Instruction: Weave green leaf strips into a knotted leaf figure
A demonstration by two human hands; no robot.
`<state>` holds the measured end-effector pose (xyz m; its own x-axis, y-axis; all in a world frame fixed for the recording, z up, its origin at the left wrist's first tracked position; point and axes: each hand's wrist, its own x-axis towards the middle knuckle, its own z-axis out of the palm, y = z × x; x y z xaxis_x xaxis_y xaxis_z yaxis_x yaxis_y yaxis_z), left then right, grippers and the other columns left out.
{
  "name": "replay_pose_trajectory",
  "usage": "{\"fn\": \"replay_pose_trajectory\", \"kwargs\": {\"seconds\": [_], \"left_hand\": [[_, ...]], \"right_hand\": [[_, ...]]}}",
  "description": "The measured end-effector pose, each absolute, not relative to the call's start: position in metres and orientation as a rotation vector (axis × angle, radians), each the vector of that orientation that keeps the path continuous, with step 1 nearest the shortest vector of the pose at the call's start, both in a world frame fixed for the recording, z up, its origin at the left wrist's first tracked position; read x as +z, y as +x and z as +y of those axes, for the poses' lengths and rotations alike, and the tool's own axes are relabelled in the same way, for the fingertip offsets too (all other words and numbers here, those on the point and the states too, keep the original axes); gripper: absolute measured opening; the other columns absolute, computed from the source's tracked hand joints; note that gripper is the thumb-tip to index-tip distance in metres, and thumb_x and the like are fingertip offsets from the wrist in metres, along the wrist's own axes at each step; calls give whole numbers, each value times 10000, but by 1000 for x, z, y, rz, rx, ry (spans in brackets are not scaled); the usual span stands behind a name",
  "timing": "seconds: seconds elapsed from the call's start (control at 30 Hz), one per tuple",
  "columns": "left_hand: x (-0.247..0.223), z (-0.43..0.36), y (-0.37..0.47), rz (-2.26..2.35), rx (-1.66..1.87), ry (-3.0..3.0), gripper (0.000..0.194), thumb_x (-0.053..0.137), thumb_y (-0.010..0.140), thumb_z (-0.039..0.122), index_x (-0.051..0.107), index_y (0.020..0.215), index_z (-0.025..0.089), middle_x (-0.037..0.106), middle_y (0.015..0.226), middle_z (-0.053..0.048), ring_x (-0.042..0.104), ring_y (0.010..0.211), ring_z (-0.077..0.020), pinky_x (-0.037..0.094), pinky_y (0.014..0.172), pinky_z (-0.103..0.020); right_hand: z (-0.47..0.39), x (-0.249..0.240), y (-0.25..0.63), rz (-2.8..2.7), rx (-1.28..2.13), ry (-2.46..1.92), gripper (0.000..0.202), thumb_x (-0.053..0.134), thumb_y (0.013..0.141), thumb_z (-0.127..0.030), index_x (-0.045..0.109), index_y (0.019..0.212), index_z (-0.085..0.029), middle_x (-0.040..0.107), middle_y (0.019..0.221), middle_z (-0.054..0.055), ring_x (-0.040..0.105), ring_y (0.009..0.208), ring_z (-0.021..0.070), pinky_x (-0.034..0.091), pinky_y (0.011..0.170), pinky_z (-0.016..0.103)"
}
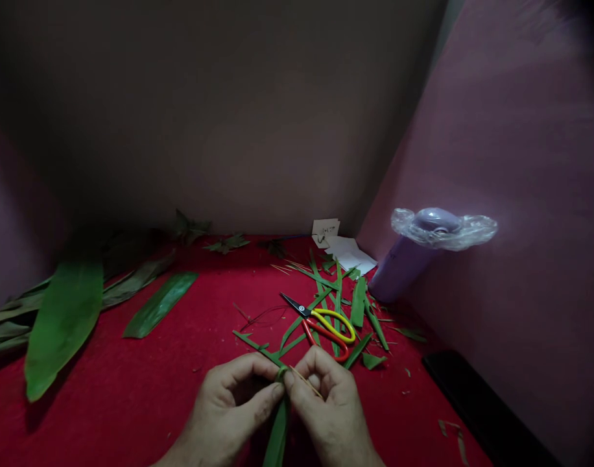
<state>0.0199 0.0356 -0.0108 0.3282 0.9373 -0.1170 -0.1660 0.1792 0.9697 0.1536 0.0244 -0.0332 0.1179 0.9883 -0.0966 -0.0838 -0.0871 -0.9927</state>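
Observation:
Low in the middle of the head view, a folded green leaf strip (277, 433) hangs between my hands. My left hand (236, 395) pinches its upper fold between thumb and forefinger. With a thin wooden stick (307, 383), like a toothpick, my right hand (323, 399) is closed close against the same fold; whether the tip pierces the leaf is hidden by the fingers. Just beyond the hands lie scissors (321, 323) with black blades and one yellow and one red handle, blades slightly apart. Several cut leaf strips (338, 298) lie around and under them.
Large leaves (66, 324) are heaped at the left, with a cut leaf piece (161, 305) beside them on the red cloth (204, 292). A purple bottle (404, 266) with plastic wrap stands at the right, near white papers (350, 253). A black flat object (482, 402) lies along the right wall.

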Motion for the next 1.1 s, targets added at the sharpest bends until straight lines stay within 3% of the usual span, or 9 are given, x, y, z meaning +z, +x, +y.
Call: {"fn": "replay_pose_trajectory", "kwargs": {"seconds": [0.3, 0.4, 0.53, 0.63, 0.73, 0.97, 1.1], "left_hand": [[-5, 39, 25, 898, 960, 1032, 145, 786, 605, 240, 679, 660, 158, 627, 554, 27, 528, 524, -98, 425, 507, -191], [-4, 42, 24, 925, 935, 985, 175, 803, 573, 253, 673, 626, 148, 615, 532, 30, 513, 501, -91, 420, 497, -193], [-8, 46, 21, 963, 920, 945, 205, 814, 541, 267, 666, 611, 144, 595, 495, 39, 491, 460, -83, 400, 468, -191], [-13, 49, 19, 960, 903, 931, 200, 811, 543, 258, 656, 611, 150, 589, 480, 42, 478, 440, -79, 375, 450, -188], [-13, 50, 18, 973, 874, 923, 190, 804, 557, 248, 652, 612, 148, 566, 469, 49, 442, 426, -67, 338, 437, -181], [-10, 50, 15, 980, 859, 868, 163, 778, 599, 239, 645, 649, 160, 564, 498, 49, 434, 454, -70, 316, 466, -194], [-11, 50, 15, 972, 833, 875, 186, 787, 582, 243, 628, 628, 158, 536, 476, 61, 405, 446, -67, 305, 454, -195]], "right_hand": [[28, -6, 167, -1025, 1474, -1194, 348, 687, 648, -408, 438, 579, -174, 298, 397, -127, 203, 371, 28, 145, 364, 153], [28, -9, 166, -1018, 1513, -1170, 359, 691, 656, -427, 447, 600, -171, 297, 401, -129, 189, 371, 25, 149, 367, 152], [27, -12, 166, -1052, 1540, -1117, 411, 662, 680, -525, 446, 663, -177, 368, 446, -103, 284, 382, 41, 240, 386, 162], [26, -13, 170, -1126, 1446, -1075, 382, 526, 805, -547, 442, 724, -182, 337, 519, -91, 296, 435, 58, 270, 418, 175], [25, -13, 176, -1274, 1292, -1095, 317, 462, 884, -462, 446, 735, -182, 324, 601, -67, 280, 514, 76, 270, 465, 189], [30, -13, 183, -1324, 1067, -1129, 181, 548, 860, -331, 552, 756, -184, 412, 615, -45, 356, 570, 97, 301, 525, 216], [31, -11, 181, -1158, 1146, -1095, 134, 583, 831, -319, 566, 794, -192, 456, 588, -52, 389, 517, 84, 328, 488, 200]]}}
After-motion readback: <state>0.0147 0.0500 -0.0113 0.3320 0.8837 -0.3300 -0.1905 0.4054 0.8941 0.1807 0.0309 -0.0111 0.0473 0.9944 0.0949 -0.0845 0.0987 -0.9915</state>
